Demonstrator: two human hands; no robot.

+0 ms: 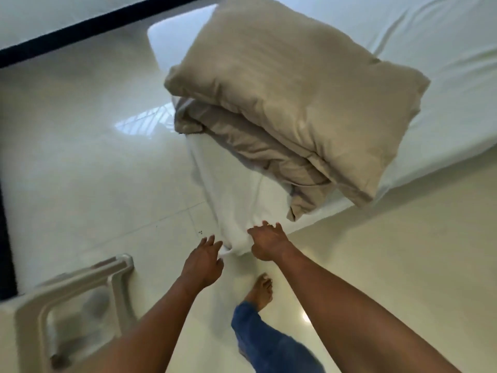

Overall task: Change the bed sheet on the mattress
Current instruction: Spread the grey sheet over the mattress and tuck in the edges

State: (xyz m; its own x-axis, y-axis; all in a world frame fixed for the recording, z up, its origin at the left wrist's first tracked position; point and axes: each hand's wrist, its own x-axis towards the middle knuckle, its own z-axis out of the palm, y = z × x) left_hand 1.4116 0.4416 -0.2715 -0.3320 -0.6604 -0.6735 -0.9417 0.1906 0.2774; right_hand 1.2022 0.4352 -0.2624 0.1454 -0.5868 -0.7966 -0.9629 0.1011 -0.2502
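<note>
Seemingly, right grip (266,243) pinches sheet (236,205) corner; left grip (204,262) touches it.

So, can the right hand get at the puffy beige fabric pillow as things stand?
Likely yes: the right hand is at the white bed sheet, and the beige pillow overhangs just beyond it, with nothing between.

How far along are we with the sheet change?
A white sheet covers most of the mattress; fresh or old, I cannot tell. In hand: left hand and right hand are on its bunched near corner. Left: settle that corner, probably after moving the pillow and folded blanket stacked beside it.
</note>
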